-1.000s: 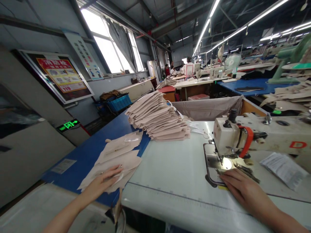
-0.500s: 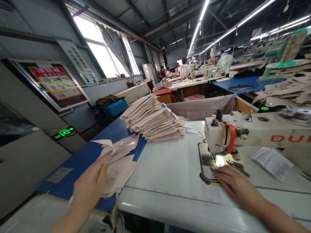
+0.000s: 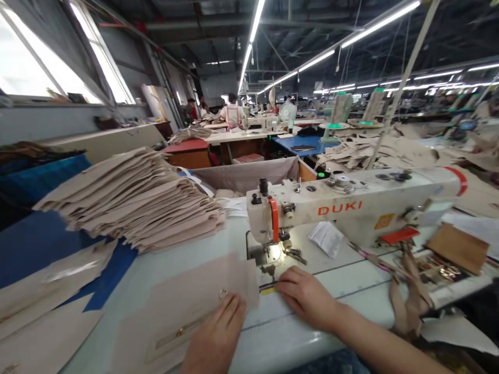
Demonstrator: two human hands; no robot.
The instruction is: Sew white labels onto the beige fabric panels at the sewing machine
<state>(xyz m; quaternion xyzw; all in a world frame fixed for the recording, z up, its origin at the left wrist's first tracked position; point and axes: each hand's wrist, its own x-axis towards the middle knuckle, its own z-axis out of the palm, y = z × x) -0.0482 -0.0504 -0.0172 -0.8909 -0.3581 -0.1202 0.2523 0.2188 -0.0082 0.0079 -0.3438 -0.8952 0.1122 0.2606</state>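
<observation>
A beige fabric panel (image 3: 187,296) lies slightly blurred on the table in front of me. It bears a small metal ring (image 3: 223,293) and a long slot with a gold-coloured zip pull. My left hand (image 3: 218,332) grips its near right part, fingers together on top, thumb hidden. At the sewing machine (image 3: 280,208), my right hand (image 3: 306,298) rests close to the needle plate, just right of a yellow strip (image 3: 268,291). Its fingers are curled together; what they hold, if anything, is hidden. The panel's right edge comes close to the needle plate.
A tall pile of beige panels (image 3: 144,202) stands behind on the left, with more loose panels (image 3: 58,280) over a blue board. Right of the needle lie a paper packet (image 3: 326,239), fabric straps (image 3: 409,291) and a tray of metal fittings (image 3: 448,270).
The view has turned right. My left hand has brought a beige panel from the loose panels at left onto the table by the machine. My right hand stays near the needle plate.
</observation>
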